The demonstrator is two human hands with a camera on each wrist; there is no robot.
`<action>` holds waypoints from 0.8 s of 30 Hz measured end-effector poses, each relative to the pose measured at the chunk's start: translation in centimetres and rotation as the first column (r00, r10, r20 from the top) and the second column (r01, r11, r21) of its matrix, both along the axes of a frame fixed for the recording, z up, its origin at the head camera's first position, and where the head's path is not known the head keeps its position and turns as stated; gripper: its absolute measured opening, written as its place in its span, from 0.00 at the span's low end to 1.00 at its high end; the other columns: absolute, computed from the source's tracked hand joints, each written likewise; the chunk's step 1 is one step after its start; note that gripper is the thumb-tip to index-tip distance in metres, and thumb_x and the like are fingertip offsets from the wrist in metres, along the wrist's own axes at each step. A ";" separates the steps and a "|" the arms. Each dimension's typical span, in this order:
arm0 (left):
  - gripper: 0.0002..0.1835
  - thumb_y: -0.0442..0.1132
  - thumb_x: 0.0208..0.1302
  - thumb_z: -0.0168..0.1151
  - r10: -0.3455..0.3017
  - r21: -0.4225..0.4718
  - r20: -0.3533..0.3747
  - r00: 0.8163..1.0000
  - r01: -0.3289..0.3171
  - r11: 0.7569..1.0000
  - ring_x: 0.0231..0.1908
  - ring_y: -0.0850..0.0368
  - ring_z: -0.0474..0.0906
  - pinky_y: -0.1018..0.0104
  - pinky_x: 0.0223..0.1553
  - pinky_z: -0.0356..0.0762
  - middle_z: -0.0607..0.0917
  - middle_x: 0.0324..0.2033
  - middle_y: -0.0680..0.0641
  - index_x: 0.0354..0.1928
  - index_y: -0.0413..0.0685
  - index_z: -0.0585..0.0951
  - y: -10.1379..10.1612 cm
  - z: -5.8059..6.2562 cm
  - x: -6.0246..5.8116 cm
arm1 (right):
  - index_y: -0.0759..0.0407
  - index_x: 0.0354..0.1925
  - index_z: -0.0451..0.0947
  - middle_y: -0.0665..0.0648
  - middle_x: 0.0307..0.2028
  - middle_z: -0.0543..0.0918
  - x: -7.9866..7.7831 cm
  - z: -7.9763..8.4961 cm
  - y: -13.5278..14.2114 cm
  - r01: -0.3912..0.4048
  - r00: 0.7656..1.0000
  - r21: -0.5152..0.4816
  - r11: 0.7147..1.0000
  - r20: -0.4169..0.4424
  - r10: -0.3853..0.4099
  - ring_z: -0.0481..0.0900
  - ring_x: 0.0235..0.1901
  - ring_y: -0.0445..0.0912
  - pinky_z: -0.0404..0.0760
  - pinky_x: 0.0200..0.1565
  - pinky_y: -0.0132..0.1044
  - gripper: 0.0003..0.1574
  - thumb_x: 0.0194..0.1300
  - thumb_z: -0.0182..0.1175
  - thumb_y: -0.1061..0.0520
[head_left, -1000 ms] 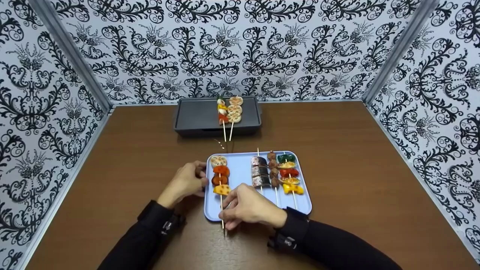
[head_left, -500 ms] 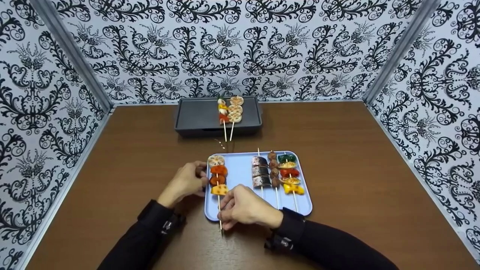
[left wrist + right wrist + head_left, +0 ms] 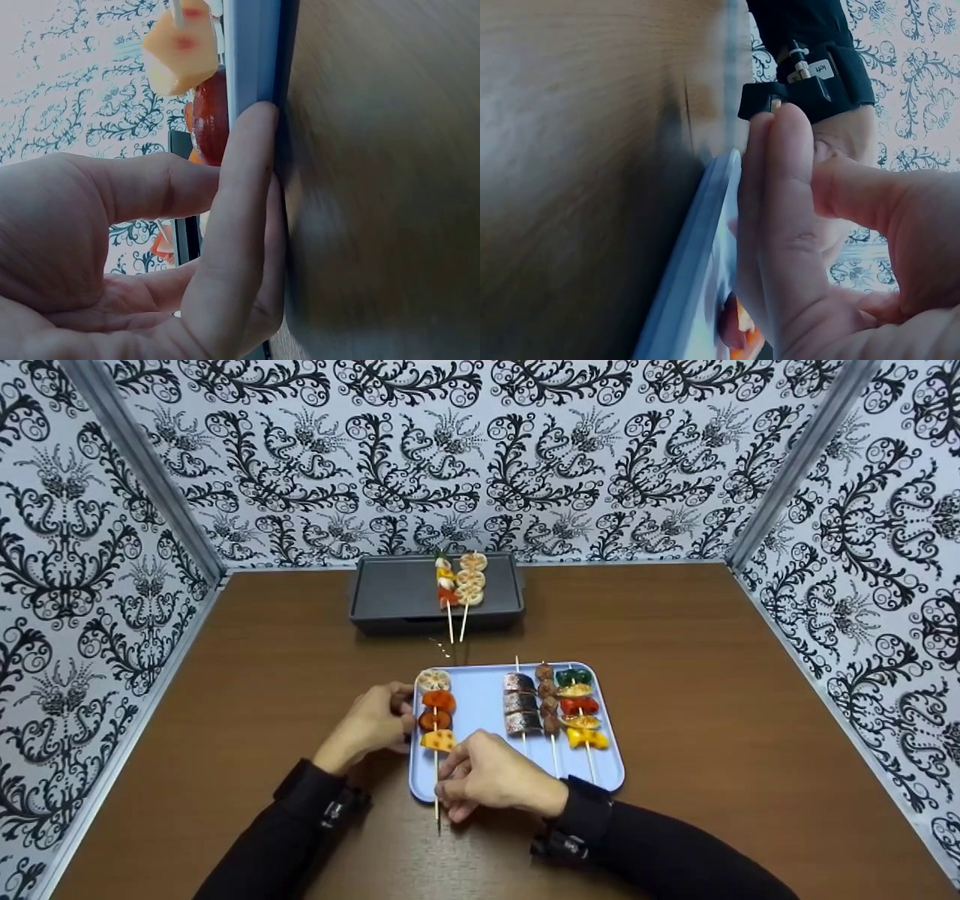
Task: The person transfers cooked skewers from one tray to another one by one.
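My right hand (image 3: 491,772) pinches the bare stick of a vegetable skewer (image 3: 438,703) at the left side of a light blue tray (image 3: 480,690). Lotus root, orange and dark reddish slices, and a yellow piece are threaded on it. The stick's lower end sticks out past the tray's front edge. At the tray's left rim, my left hand (image 3: 371,720) holds the edge between thumb and fingers. The left wrist view shows the index finger against the rim (image 3: 251,60), beside the yellow piece (image 3: 184,49). In the right wrist view, fingers hide most of the stick.
On the tray's right half lie a fish skewer (image 3: 521,703), a meatball skewer (image 3: 547,697) and a pepper skewer (image 3: 579,705). Behind stands a dark grey grill plate (image 3: 397,585) bearing a mixed skewer (image 3: 445,581) and a lotus root skewer (image 3: 470,579). Patterned walls enclose the table.
My right hand has shifted the vegetable skewer slightly left, closer to the tray's left rim. My left hand has stayed at the rim, and the tray has hardly moved.
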State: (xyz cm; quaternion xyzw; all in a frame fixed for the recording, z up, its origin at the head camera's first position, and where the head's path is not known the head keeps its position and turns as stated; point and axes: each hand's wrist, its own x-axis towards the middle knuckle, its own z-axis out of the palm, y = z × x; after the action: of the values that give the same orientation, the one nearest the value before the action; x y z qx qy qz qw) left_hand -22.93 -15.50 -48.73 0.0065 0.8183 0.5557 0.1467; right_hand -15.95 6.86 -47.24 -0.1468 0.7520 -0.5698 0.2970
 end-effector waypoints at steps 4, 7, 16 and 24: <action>0.34 0.21 0.59 0.60 -0.001 0.007 -0.001 1.000 0.001 1.000 0.30 0.45 0.85 0.52 0.29 0.92 0.83 0.41 0.38 0.70 0.36 0.73 0.0 0.0 0.0 | 0.65 0.40 0.87 0.62 0.28 0.89 0.0 0.3 0.4 -0.028 0.998 0.063 0.998 -0.063 0.032 0.89 0.23 0.54 0.92 0.29 0.47 0.05 0.66 0.71 0.63; 0.34 0.21 0.59 0.60 -0.001 0.005 0.000 1.000 0.001 1.000 0.29 0.45 0.85 0.53 0.29 0.92 0.83 0.41 0.38 0.70 0.36 0.73 -0.1 0.0 0.0 | 0.62 0.40 0.88 0.60 0.26 0.89 -0.2 0.7 0.9 -0.043 0.990 0.108 0.993 -0.131 0.057 0.89 0.22 0.52 0.92 0.29 0.48 0.05 0.67 0.71 0.60; 0.33 0.21 0.60 0.61 0.004 -0.004 0.004 1.000 -0.004 1.000 0.29 0.45 0.84 0.52 0.30 0.92 0.82 0.42 0.38 0.70 0.36 0.73 0.0 -0.1 0.1 | 0.59 0.42 0.89 0.49 0.27 0.89 -2.1 2.2 2.8 -0.006 0.915 0.236 0.972 -0.391 0.100 0.88 0.23 0.44 0.90 0.26 0.36 0.08 0.67 0.72 0.56; 0.33 0.21 0.59 0.61 0.003 -0.017 -0.007 1.000 -0.003 1.000 0.31 0.45 0.85 0.53 0.28 0.92 0.82 0.41 0.38 0.70 0.35 0.73 0.1 0.0 0.1 | 0.56 0.46 0.88 0.45 0.29 0.86 -4.6 4.3 4.0 0.147 0.796 0.315 0.938 -0.600 0.076 0.83 0.25 0.36 0.86 0.29 0.33 0.13 0.66 0.74 0.51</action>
State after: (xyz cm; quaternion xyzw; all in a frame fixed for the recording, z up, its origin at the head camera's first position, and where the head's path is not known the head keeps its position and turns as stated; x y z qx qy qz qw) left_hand -22.82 -15.41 -48.71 0.0058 0.8236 0.5487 0.1432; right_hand -20.52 10.90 -42.93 -0.2517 0.8979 -0.3575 0.0519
